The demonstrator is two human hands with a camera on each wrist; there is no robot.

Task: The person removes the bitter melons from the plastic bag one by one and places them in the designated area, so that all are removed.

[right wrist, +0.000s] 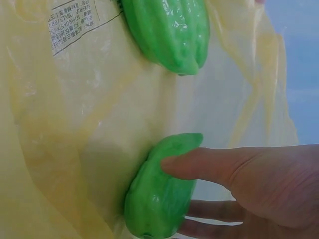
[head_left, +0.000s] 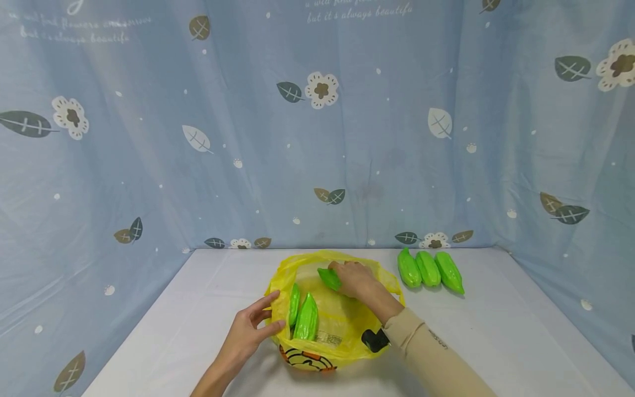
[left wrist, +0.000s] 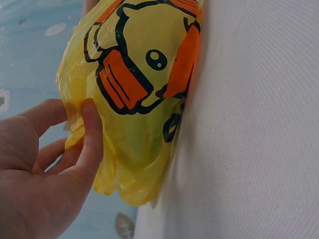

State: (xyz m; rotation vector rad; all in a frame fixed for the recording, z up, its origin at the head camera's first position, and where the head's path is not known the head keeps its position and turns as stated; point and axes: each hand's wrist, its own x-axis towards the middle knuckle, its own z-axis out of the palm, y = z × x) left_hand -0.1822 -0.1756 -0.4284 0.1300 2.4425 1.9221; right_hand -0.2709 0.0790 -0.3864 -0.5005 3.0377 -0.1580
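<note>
Inside the yellow bag (head_left: 342, 317), our right grip (head_left: 356, 280) holds a green gourd (head_left: 329, 279); our left grip (head_left: 250, 326) pinches the bag's left edge. The gourd seems light, stiff, slick: best held mid-body.

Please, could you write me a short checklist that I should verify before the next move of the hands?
1. Mouth of the yellow bag open: ok, it gapes wide.
2. Left hand steadying the bag: ok, it pinches the edge.
3. Right hand inside the bag, gripping the held vegetable: ok.
4. Held vegetable's weight resting on the bag: cannot tell.
5. Every green vegetable inside: not ok, three vegetables lie on the table, right of the bag.
</note>
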